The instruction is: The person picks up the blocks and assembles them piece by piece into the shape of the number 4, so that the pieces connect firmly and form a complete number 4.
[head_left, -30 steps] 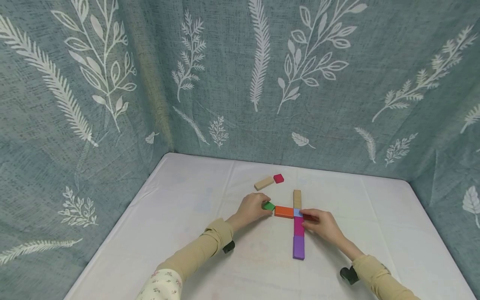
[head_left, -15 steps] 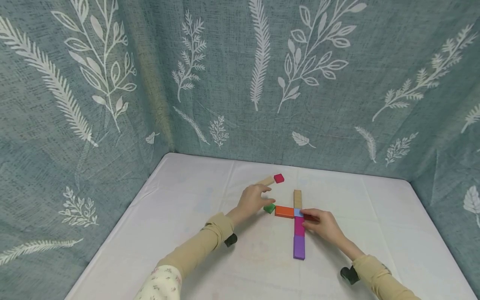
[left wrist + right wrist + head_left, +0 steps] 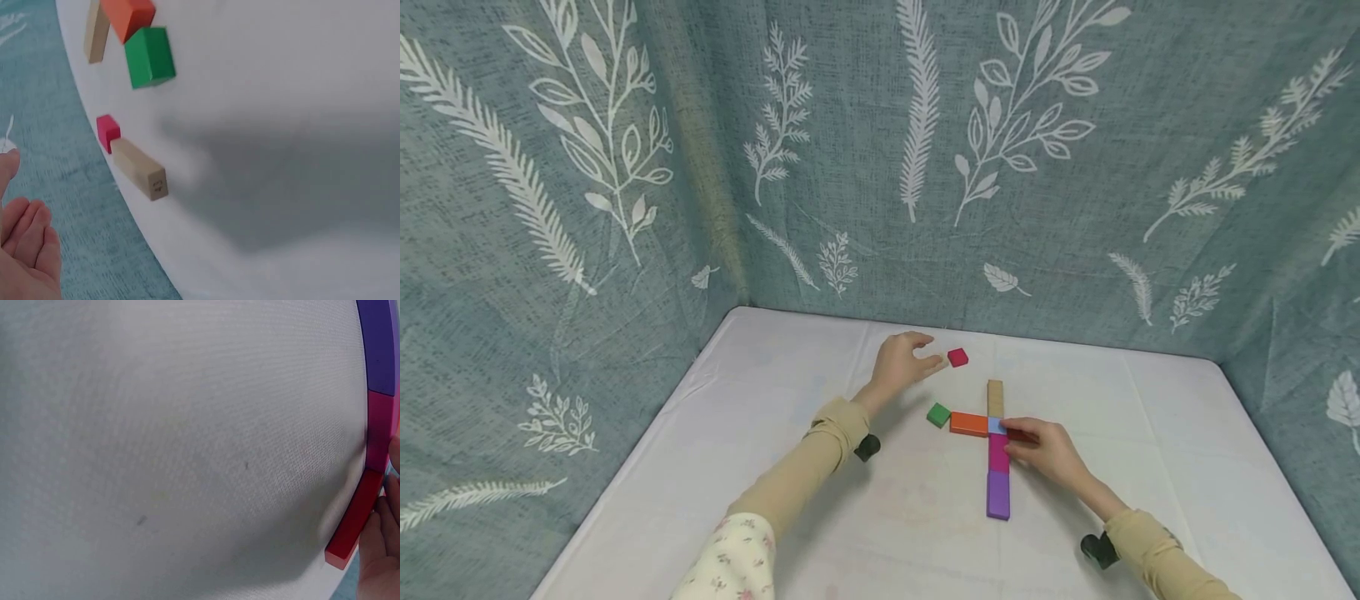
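Observation:
My left hand reaches over the far part of the table, thumb and fingers spread, holding nothing. Under it, largely hidden in the head view, lies a plain wooden block beside a small crimson block. My right hand pinches a red block, mostly covered by the fingers in the head view. The red block adjoins a light blue block and a magenta block. An orange block extends left from the blue one, and a green block sits askew at its left end.
Above the blue block stands another wooden block; a purple block continues the column below the magenta one. A white cloth covers the table. Blue-green curtains with white leaf prints hang behind and at the sides.
My left hand has let go of the green block and moved away, up to the wooden block at the back. The green block stays by the orange one. My right hand keeps its place.

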`<state>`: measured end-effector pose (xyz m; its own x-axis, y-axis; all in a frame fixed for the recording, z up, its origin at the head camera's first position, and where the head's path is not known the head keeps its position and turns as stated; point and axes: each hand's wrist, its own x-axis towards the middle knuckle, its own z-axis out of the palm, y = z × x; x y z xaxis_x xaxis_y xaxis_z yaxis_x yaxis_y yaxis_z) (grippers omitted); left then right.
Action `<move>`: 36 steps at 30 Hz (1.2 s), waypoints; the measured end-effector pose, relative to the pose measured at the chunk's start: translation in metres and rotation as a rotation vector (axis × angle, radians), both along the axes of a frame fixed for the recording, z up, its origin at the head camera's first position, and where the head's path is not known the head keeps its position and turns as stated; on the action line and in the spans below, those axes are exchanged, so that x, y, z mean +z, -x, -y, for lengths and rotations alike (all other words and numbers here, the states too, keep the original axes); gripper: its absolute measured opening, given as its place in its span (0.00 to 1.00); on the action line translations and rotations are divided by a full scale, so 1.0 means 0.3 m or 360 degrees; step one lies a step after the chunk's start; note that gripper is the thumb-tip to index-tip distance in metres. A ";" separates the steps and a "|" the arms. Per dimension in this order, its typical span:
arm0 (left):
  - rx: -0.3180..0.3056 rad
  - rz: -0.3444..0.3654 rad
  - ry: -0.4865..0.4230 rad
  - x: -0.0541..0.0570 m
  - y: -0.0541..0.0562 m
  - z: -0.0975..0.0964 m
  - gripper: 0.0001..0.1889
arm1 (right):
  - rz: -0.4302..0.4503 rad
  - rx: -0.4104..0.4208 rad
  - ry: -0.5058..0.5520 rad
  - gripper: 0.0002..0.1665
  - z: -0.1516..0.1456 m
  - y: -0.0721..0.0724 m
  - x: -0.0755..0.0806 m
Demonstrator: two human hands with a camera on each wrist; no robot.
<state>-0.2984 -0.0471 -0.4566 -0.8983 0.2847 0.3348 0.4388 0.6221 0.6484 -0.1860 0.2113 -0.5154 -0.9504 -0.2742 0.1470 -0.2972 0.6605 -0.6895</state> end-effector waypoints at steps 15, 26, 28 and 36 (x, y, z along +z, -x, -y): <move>0.0118 0.0164 -0.0038 -0.026 0.041 -0.003 0.20 | 0.0002 -0.0002 0.0013 0.23 -0.016 0.007 -0.006; 0.0204 0.0267 -0.0058 -0.114 0.033 -0.006 0.19 | 0.0008 -0.0002 0.0005 0.23 -0.011 0.009 -0.004; 0.0236 0.0242 -0.0032 -0.123 0.034 -0.007 0.18 | 0.0010 -0.0006 0.0007 0.23 -0.012 0.010 -0.004; 0.0317 0.0254 -0.0001 -0.148 0.026 -0.011 0.17 | 0.0003 0.0001 0.0016 0.22 -0.013 0.011 -0.002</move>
